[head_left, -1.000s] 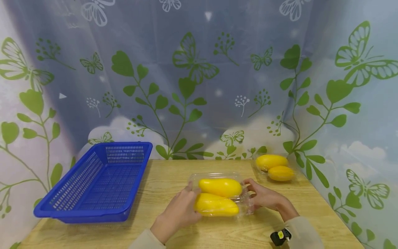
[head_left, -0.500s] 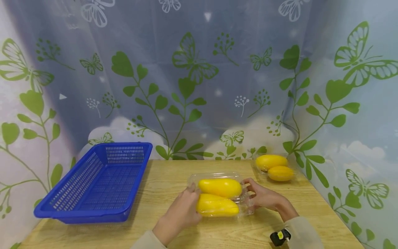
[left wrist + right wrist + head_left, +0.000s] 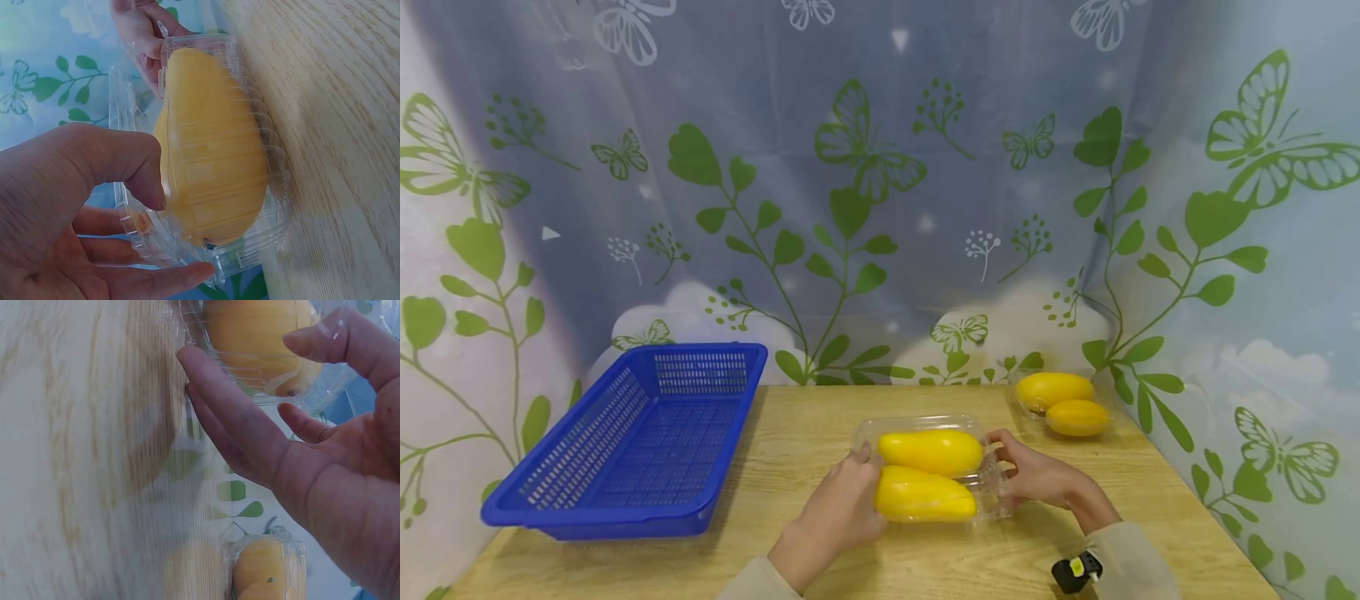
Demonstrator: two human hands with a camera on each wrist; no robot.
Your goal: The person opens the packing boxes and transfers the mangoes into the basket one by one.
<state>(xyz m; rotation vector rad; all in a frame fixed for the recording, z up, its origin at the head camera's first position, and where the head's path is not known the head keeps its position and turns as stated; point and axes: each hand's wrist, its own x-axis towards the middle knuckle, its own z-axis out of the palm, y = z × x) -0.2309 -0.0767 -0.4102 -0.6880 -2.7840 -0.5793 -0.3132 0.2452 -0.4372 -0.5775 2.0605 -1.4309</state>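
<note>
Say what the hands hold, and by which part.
Both hold the clear box of two yellow fruits: the left hand grips its left end, the right hand its right end.

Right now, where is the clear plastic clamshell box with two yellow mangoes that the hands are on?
In the head view the clear plastic clamshell box sits centre-front on the wooden table, between the left hand and right hand, right of the blue plastic basket.

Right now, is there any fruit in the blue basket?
No, the blue basket holds nothing; the yellow fruit sits in a clear box between both hands on the table.
</note>
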